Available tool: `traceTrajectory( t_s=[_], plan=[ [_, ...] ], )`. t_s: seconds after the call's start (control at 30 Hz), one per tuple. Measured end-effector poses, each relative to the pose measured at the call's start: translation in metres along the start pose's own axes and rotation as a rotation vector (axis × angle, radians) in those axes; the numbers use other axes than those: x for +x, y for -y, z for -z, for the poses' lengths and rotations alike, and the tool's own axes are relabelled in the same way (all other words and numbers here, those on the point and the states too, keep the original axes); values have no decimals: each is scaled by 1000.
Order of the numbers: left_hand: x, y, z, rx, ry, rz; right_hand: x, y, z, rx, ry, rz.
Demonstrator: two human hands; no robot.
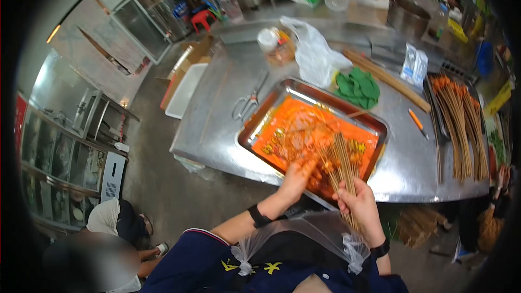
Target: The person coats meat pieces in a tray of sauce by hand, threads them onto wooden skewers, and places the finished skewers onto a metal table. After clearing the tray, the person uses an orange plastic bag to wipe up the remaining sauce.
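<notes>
A metal tray (380,125) holds bright orange-red sauce (309,114) with darker seasoning bits. My right hand (355,203) is closed around a bundle of wooden skewers (342,157) at the tray's near right side. The skewers' far ends, with sauce-coated pieces on them, point into the tray. My left hand (301,176) is at the tray's near edge, beside those coated ends. Its fingers look stretched out and are smeared with sauce, partly blending into it. A loose stick (355,114) lies across the tray's far right side.
Scissors (247,103) lie left of the tray. Beyond it are a jar (277,46), a plastic bag (312,51), green gloves (358,88) and a wooden stick (391,78). At right are an orange pen (418,123) and a tray of finished-looking skewers (458,125). A person (119,222) sits low at left.
</notes>
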State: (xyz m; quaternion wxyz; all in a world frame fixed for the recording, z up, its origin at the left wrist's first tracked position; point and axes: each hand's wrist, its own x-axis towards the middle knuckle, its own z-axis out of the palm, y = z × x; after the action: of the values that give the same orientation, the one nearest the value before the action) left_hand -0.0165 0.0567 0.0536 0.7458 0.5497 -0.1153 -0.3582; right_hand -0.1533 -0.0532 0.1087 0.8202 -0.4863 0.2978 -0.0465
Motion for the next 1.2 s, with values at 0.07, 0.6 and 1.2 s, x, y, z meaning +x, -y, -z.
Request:
traceTrajectory(
  t_s=[0.07,0.6,1.2],
  plan=[
    [-3,-5,-1,-33,-2,3,1,-3,4,6,-17,-33],
    [-10,-13,-19,-97,56,109,12,-9,2,-48,67,8],
    [1,-22,-4,-7,108,70,8,-3,6,-44,31,4]
  ],
)
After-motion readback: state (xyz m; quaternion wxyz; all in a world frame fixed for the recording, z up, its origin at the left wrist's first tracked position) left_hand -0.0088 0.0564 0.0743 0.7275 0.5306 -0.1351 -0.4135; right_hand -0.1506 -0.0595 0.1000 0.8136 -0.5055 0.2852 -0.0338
